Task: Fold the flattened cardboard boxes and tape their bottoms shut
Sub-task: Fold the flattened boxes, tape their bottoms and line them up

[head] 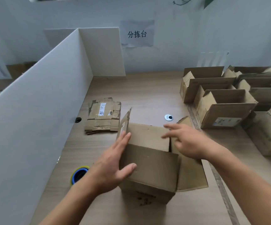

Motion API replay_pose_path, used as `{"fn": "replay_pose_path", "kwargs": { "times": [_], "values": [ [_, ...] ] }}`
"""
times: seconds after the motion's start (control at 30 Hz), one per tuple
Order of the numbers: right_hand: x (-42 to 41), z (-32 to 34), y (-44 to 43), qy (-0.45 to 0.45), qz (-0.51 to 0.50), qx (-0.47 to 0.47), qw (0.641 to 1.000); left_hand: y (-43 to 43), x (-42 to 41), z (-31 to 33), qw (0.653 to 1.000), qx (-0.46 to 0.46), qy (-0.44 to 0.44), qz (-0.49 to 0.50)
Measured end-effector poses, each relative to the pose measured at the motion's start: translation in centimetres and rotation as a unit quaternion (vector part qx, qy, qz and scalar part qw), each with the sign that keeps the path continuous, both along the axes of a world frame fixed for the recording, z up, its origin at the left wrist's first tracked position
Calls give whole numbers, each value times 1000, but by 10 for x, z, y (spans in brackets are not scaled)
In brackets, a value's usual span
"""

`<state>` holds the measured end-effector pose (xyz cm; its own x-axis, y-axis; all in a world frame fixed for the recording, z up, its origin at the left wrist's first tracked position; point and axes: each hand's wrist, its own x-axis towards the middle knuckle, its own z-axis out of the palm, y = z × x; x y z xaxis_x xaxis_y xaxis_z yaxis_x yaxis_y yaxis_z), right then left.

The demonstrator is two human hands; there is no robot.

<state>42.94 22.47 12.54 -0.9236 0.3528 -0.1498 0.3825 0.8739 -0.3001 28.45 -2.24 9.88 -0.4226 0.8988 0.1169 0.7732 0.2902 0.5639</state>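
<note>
A brown cardboard box (149,166) stands on the wooden table in front of me, its flaps partly folded down. My left hand (113,164) lies flat with straight fingers against the box's left side, thumb on the near flap. My right hand (185,140) reaches over the far right flap with fingers extended, touching the cardboard. A left flap (124,124) still stands upright. A stack of flattened boxes (103,116) lies further back on the left. A roll of tape (78,174) with a blue core sits by my left forearm.
Several assembled open boxes (229,101) crowd the table's right side. A white partition (39,111) walls off the left. A round metal cable grommet (168,117) sits in the tabletop behind the box. A paper sign (137,34) hangs on the back wall.
</note>
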Motion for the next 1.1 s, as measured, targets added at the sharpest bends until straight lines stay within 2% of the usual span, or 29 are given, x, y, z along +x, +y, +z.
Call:
{"fn": "replay_pose_path", "kwargs": {
  "times": [0.07,0.13,0.2,0.23,0.27,0.3,0.37,0.43,0.5,0.57,0.7,0.8,0.9,1.0,1.1],
  "values": [
    [1,-6,-2,167,-26,-92,981,6,11,-18,999,-37,4,-28],
    [0,-13,-17,278,-54,-170,944,13,25,-40,995,-75,40,-55],
    [-5,-22,-36,370,-95,-348,856,20,31,-58,994,-50,70,-67],
    [-8,-30,-43,384,-113,-396,826,21,31,-60,996,-32,57,-58],
    [-12,-42,-48,371,-111,-406,828,19,29,-61,999,-13,31,-39],
    [-16,-55,-51,328,-94,-367,865,16,26,-64,1000,13,17,-21],
    [-24,-84,-52,249,-54,-215,943,6,21,-71,997,50,58,14],
    [-33,-93,-45,192,-8,-101,976,-3,21,-77,993,32,95,59],
    [-40,-86,-32,104,-10,-30,994,-10,28,-81,990,10,99,97],
    [-44,-80,-15,32,-25,-31,999,-14,34,-85,990,-5,90,105],
    [-48,-68,7,-38,-56,-46,997,-9,36,-88,992,-18,94,82],
    [-48,-54,-2,-100,-71,28,992,-4,19,-92,993,18,91,76],
    [-35,-56,-24,-116,-67,97,986,-5,-7,-90,990,37,98,92],
    [-12,-62,-31,-116,-43,30,992,-17,-25,-84,983,9,66,169],
    [-1,-75,-26,-77,-39,-70,994,-23,-32,-77,978,5,-66,199]
  ]
}}
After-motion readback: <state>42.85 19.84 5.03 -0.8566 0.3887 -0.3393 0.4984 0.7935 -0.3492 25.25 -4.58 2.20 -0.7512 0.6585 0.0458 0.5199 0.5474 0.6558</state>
